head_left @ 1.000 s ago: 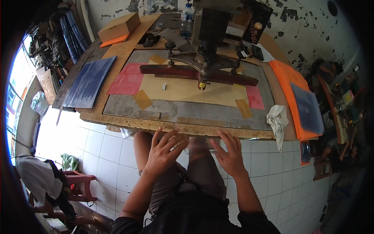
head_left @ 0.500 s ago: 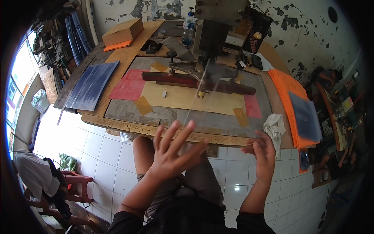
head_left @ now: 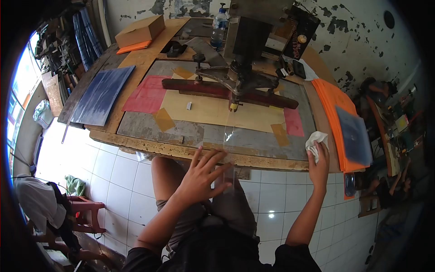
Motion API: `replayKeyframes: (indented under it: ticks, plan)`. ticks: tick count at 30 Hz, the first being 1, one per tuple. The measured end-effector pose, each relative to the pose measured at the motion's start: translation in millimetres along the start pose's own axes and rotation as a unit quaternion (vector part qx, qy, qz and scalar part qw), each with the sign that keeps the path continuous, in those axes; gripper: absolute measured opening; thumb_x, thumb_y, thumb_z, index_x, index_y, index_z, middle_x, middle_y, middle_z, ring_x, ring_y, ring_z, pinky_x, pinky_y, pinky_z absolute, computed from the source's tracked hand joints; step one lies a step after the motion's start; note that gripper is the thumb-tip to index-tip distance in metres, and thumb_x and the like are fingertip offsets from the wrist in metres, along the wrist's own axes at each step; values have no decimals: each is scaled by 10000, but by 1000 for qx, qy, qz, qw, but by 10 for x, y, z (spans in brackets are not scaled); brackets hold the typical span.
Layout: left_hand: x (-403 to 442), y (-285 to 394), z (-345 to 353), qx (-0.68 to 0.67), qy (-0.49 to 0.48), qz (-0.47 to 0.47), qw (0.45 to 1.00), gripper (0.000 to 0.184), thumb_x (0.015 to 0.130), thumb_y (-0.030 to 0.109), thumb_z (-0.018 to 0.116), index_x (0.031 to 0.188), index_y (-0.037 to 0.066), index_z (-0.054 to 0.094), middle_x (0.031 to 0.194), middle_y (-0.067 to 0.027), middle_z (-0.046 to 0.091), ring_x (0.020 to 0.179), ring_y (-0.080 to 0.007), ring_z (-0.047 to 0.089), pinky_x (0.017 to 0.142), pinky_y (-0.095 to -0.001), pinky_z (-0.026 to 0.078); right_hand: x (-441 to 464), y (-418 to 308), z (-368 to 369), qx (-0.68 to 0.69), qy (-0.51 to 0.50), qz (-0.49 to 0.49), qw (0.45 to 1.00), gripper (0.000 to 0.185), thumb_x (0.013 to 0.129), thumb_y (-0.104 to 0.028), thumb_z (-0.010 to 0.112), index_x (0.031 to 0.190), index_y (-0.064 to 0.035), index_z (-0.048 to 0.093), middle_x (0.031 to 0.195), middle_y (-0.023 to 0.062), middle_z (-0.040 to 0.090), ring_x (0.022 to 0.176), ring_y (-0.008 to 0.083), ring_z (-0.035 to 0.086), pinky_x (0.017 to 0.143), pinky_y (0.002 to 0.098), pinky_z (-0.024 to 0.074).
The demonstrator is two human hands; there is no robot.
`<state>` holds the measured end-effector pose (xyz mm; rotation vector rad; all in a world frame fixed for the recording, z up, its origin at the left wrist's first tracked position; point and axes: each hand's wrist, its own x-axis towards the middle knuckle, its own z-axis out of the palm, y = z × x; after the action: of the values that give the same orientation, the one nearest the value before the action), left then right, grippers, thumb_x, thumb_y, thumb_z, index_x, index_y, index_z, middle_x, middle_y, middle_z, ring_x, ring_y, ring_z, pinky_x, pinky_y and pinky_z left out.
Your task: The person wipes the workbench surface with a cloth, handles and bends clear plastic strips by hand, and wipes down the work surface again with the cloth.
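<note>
My left hand is at the table's front edge with its fingers spread. Beside its fingertips a clear plastic sheet, faint but for its glare, reaches past the edge; whether the hand touches it I cannot tell. At the right front corner my right hand grips a crumpled white cloth. Ahead stands a press with a dark red bar over a yellow sheet, which is held by brown tape. A small white piece lies on the yellow sheet.
Blue-tinted plastic sheets lie at the left, near a cardboard box. At the right is an orange stack with more blue plastic on it. A water bottle stands behind. Other people are at the far right.
The clear sheet, raised and slanted before, has come down toward the front edge. My right hand has moved forward and right and taken hold of the cloth. My left hand has lowered slightly.
</note>
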<state>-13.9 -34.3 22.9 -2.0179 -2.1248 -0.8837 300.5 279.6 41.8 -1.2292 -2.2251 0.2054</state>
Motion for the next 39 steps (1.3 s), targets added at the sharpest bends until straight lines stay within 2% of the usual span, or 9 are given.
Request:
replayKeyframes:
  ticks: [6, 9, 13, 16, 20, 24, 28, 35, 39]
  plan:
    - [-52, 151, 216, -25, -16, 28, 999, 686, 977, 490, 755, 1541, 134, 595, 1632, -89, 528, 1587, -289, 418, 1338, -648, 158, 225, 172, -123, 62, -6, 61, 996, 371, 1087, -196, 663, 1427, -50, 680, 1369, 175, 694, 1292, 356, 658, 1107, 465, 504]
    - [3, 206, 279, -18, -28, 31, 999, 731, 976, 484, 762, 1586, 142, 551, 1662, -71, 508, 1618, -284, 377, 1340, -653, 133, 129, -591, -287, 203, 53, 85, 974, 351, 1066, -147, 684, 1404, -53, 686, 1391, 182, 684, 1325, 352, 647, 1125, 451, 500]
    - [47, 250, 383, -6, -23, 29, 999, 771, 984, 456, 753, 1645, 161, 489, 1704, -53, 466, 1631, -288, 351, 1334, -662, 142, -294, -1500, 84, 205, -112, -241, 942, 406, 991, -51, 734, 1394, -65, 682, 1449, 164, 670, 1413, 381, 595, 1181, 479, 475]
    - [10, 170, 479, -1, -20, 21, 1000, 767, 975, 430, 760, 1648, 178, 490, 1713, -35, 460, 1629, -292, 356, 1330, -658, 160, -148, -1493, 467, 162, -122, -295, 934, 373, 986, -78, 734, 1357, -75, 693, 1415, 150, 680, 1372, 386, 603, 1150, 512, 482]
    - [-4, 154, 521, 0, -9, 25, 1000, 778, 957, 397, 775, 1652, 197, 488, 1724, -12, 451, 1623, -288, 366, 1324, -643, 187, 259, -1147, 728, -14, 20, -168, 985, 343, 996, -194, 751, 1336, -155, 731, 1269, 153, 653, 1206, 389, 601, 1060, 531, 484]
    - [-12, 141, 541, 8, -11, 25, 1000, 780, 968, 368, 752, 1669, 200, 456, 1743, -11, 419, 1635, -282, 345, 1320, -627, 224, 0, -1744, 684, 91, -95, -345, 929, 380, 967, -261, 801, 1345, -231, 774, 1213, 139, 611, 1138, 376, 593, 1054, 527, 487]
    - [-11, 130, 537, 30, -10, 33, 999, 766, 965, 359, 769, 1656, 202, 479, 1736, -3, 438, 1616, -284, 379, 1315, -618, 221, 376, -1661, 781, 20, -89, -267, 959, 363, 1005, -220, 757, 1366, -185, 765, 1351, 121, 618, 1270, 358, 586, 1132, 498, 468]
    - [-26, 146, 522, 25, -13, 25, 999, 752, 974, 351, 757, 1655, 199, 476, 1741, -11, 431, 1620, -284, 370, 1322, -603, 215, 447, -1818, 990, 125, -151, -416, 888, 349, 1023, -141, 678, 1363, -92, 736, 1512, 153, 631, 1450, 362, 548, 1218, 499, 456]
    - [-17, 173, 516, 28, -11, 20, 999, 758, 970, 350, 758, 1655, 194, 474, 1739, -16, 430, 1624, -287, 360, 1322, -598, 217, 616, -1683, 1100, 104, -117, -244, 957, 351, 1022, -122, 676, 1366, -141, 748, 1503, 105, 656, 1420, 360, 581, 1220, 489, 463]
